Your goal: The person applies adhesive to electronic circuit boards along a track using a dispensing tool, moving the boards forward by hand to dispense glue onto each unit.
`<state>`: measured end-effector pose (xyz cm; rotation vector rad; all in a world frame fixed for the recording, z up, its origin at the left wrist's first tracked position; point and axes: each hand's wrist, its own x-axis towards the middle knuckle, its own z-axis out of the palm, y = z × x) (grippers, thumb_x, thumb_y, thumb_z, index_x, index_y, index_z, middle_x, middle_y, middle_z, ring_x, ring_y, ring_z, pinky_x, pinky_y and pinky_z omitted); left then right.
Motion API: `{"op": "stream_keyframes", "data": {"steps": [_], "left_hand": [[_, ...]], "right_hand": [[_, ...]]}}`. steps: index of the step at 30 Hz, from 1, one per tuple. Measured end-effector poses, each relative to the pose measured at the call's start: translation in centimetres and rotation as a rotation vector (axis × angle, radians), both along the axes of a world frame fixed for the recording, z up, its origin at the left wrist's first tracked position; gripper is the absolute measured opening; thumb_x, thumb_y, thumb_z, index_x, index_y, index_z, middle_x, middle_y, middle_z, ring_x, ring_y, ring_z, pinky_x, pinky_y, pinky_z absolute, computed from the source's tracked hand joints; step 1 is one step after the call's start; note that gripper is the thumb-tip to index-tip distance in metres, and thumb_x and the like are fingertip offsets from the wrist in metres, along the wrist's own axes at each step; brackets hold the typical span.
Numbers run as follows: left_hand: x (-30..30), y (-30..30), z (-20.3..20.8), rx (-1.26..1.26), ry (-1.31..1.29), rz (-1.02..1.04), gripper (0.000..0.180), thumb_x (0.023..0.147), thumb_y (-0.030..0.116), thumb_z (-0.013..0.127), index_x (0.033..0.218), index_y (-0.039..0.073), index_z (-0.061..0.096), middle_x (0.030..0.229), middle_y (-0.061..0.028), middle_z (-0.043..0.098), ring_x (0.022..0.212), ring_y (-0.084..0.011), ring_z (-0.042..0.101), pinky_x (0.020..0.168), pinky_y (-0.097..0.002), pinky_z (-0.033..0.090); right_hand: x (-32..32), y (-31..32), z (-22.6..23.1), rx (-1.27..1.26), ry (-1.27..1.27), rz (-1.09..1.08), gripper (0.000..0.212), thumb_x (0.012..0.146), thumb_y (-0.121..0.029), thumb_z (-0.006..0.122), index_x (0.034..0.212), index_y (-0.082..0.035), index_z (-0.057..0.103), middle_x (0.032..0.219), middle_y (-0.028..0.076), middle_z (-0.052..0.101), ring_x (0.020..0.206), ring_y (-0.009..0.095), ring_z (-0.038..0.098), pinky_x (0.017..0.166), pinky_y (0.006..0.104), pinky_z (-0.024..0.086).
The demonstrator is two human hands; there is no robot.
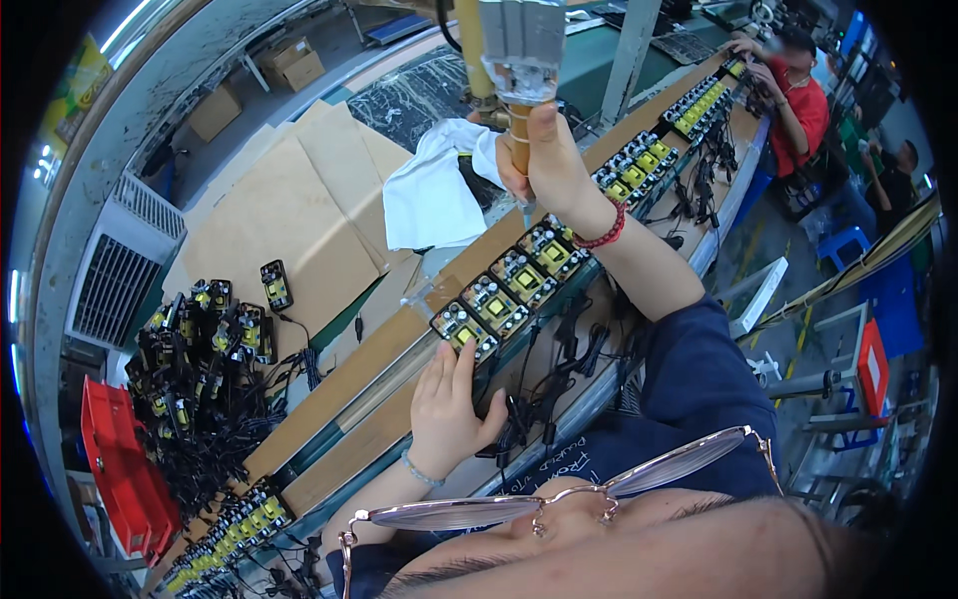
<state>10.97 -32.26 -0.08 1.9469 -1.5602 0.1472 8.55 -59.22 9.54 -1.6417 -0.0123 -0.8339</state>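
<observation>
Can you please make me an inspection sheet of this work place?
Surface: long, flat brown strips.
Job's things: row of rectangular circuit boards with yellow blocks; slim amber cylindrical tool.
Clutter: crumpled white cloth, flat tan cardboard sheets, tangled dark board pile, red plastic bin.
Hands: right hand grips the tool; left hand, fingers extended, at the row's leftmost board.
Cables: thin black cables, tangled beside the row.
Surroundings: co-worker in red shirt; blue plastic stool.
</observation>
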Motion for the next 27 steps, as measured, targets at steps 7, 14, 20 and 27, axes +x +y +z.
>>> {"op": "stream_keyframes", "data": {"steps": [7, 14, 20, 27], "left_hand": [[1.1, 0.3, -2.1, -0.077, -0.19, -0.013, 0.054, 0.072, 0.024, 0.065, 0.119, -0.003, 0.054, 0.114, -0.0305, 0.055, 0.097, -0.0388, 0.059, 0.084, -0.0412, 0.047], [1.4, 0.4, -2.3, -0.099, -0.195, -0.015, 0.051, 0.074, 0.025, 0.063, 0.117, -0.002, 0.056, 0.114, -0.031, 0.054, 0.098, -0.039, 0.059, 0.086, -0.041, 0.047], [1.6, 0.4, -2.3, -0.095, -0.188, -0.024, 0.05, 0.075, 0.025, 0.063, 0.116, -0.002, 0.056, 0.114, -0.0312, 0.054, 0.099, -0.0391, 0.058, 0.086, -0.0411, 0.047], [1.6, 0.5, -2.4, -0.081, -0.191, -0.028, 0.05, 0.076, 0.024, 0.062, 0.117, -0.003, 0.056, 0.114, -0.0315, 0.054, 0.102, -0.039, 0.057, 0.087, -0.0411, 0.047]], "right_hand": [[0.6, 0.8, -1.9, -0.013, 0.075, -0.115, 0.083, 0.081, -0.075, 0.025, 0.104, 0.001, 0.048, 0.045, -0.001, 0.037, 0.034, 0.007, 0.036, 0.034, 0.021, 0.03], [1.2, 0.7, -2.5, -0.01, 0.137, -0.096, 0.072, 0.082, -0.075, 0.024, 0.085, -0.006, 0.042, 0.047, 0.002, 0.039, 0.036, 0.01, 0.038, 0.035, 0.0237, 0.031], [1.3, 0.5, -2.6, 0.062, 0.145, -0.103, 0.074, 0.078, -0.079, 0.026, 0.083, -0.007, 0.041, 0.048, 0.001, 0.038, 0.036, 0.01, 0.038, 0.037, 0.0244, 0.032], [1.4, 0.5, -2.7, 0.061, 0.151, -0.109, 0.075, 0.077, -0.08, 0.026, 0.082, -0.007, 0.04, 0.048, 0.001, 0.037, 0.036, 0.011, 0.037, 0.037, 0.0248, 0.032]]}}
